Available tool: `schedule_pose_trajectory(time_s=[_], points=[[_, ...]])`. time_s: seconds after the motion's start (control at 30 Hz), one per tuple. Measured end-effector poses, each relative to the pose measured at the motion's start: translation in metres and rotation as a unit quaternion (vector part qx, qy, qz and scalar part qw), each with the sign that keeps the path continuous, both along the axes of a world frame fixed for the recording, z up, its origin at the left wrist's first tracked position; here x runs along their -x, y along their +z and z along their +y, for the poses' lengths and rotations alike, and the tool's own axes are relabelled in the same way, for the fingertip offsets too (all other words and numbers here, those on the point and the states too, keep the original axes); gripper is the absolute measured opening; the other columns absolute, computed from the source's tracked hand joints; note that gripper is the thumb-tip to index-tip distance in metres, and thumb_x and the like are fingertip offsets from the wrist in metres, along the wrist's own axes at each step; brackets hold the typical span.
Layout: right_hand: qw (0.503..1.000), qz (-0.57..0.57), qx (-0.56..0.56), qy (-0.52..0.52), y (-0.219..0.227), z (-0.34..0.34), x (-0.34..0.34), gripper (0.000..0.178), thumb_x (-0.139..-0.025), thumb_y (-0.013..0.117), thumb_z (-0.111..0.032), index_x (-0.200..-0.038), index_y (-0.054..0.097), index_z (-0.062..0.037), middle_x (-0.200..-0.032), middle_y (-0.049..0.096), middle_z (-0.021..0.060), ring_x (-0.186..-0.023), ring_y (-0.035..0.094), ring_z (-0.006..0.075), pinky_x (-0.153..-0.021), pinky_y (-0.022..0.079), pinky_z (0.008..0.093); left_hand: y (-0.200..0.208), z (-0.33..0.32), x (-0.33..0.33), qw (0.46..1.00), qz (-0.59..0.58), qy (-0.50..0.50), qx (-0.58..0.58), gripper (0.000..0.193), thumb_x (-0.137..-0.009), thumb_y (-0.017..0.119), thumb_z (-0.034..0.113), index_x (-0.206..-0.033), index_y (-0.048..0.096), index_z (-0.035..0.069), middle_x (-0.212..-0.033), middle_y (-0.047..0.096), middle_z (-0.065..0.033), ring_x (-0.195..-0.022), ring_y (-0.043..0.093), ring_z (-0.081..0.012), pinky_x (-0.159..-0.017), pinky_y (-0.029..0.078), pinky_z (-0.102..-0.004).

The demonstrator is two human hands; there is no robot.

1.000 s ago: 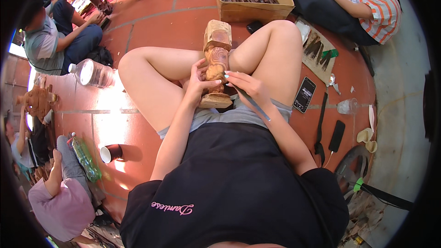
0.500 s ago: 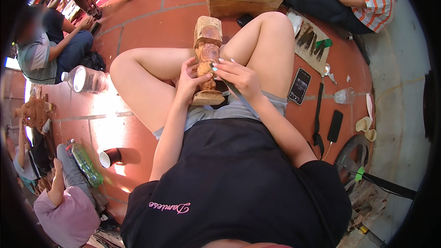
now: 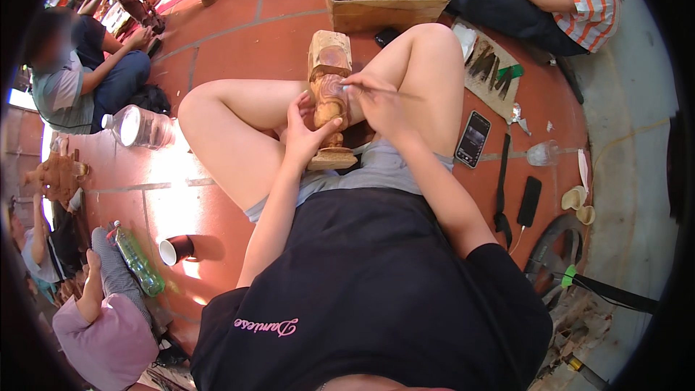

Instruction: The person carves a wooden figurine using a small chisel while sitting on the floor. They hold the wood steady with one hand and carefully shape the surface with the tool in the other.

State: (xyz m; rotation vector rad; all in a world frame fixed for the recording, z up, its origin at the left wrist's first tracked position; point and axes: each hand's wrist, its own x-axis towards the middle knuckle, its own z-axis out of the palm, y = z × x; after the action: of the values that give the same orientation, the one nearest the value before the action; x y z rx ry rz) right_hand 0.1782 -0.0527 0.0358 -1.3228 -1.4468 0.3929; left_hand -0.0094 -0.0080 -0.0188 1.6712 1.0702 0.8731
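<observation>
Carved wood (image 3: 330, 92) sat clasped in the left hand (image 3: 302, 137), the right hand (image 3: 381, 107) pinching a slim tool (image 3: 410, 95) that risked slipping thumbward if overpressed

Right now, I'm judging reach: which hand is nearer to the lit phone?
Right. The right hand is left of the lit phone, beside the carved wood; the left hand is farther left, holding the carved wood.
</observation>
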Motion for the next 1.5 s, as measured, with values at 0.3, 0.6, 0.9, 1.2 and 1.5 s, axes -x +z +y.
schedule_pose_trajectory(time_s=[0.3, 0.6, 0.9, 1.2, 1.5], points=[[0.998, -0.049, -0.019, 0.032, 0.002, 0.007, 0.005, 0.011, -0.090, 0.064, -0.012, -0.096, 0.063, -0.0029, -0.093, 0.065, 0.0126, -0.085, 0.064, 0.0333, -0.072, 0.051, 0.0399, 0.039, -0.011, -0.001, 0.953, 0.103, 0.007, -0.285, 0.082, -0.073, 0.083, 0.034, -0.143, 0.045, 0.013, -0.153, 0.031, -0.0159, -0.137, 0.032, -0.0379, -0.113, 0.026, -0.0489], [0.990, -0.133, -0.017, 0.049, -0.005, -0.005, 0.004, 0.020, -0.079, 0.066, 0.000, -0.098, 0.065, -0.0028, -0.100, 0.066, 0.0108, -0.088, 0.065, 0.0313, -0.074, 0.053, 0.0385, 0.063, -0.008, -0.004, 0.888, 0.149, -0.049, -0.433, 0.052, -0.072, 0.075, 0.006, -0.120, 0.069, 0.025, -0.143, 0.052, -0.0015, -0.136, 0.039, -0.0337, -0.113, 0.021, -0.0543], [0.998, -0.058, 0.000, 0.015, -0.015, -0.001, 0.015, 0.055, -0.071, 0.079, -0.004, -0.122, 0.057, -0.0005, -0.118, 0.062, 0.0171, -0.108, 0.061, 0.0349, -0.091, 0.051, 0.0389, 0.062, 0.018, -0.015, 0.925, -0.015, -0.080, -0.372, 0.025, -0.080, 0.067, -0.003, -0.102, 0.070, 0.010, -0.108, 0.071, -0.0072, -0.103, 0.067, -0.0291, -0.100, 0.049, -0.0472], [0.993, -0.018, 0.110, -0.024, -0.029, -0.004, 0.014, 0.083, -0.073, 0.085, -0.026, -0.140, 0.044, -0.0005, -0.135, 0.055, 0.0194, -0.126, 0.053, 0.0321, -0.103, 0.044, 0.0406, 0.053, 0.044, -0.024, 0.974, -0.034, -0.067, -0.214, 0.018, -0.087, 0.064, -0.001, -0.104, 0.069, 0.004, -0.089, 0.071, -0.0134, -0.079, 0.071, -0.0254, -0.070, 0.054, -0.0308], [0.997, -0.031, 0.070, -0.001, -0.030, -0.006, 0.011, 0.068, -0.073, 0.083, -0.017, -0.133, 0.053, -0.0043, -0.131, 0.058, 0.0148, -0.122, 0.055, 0.0323, -0.104, 0.044, 0.0415, 0.047, -0.004, -0.004, 0.954, -0.072, -0.067, -0.284, 0.022, -0.086, 0.060, -0.011, -0.103, 0.067, 0.001, -0.099, 0.072, -0.0154, -0.097, 0.072, -0.0257, -0.082, 0.057, -0.0325]])
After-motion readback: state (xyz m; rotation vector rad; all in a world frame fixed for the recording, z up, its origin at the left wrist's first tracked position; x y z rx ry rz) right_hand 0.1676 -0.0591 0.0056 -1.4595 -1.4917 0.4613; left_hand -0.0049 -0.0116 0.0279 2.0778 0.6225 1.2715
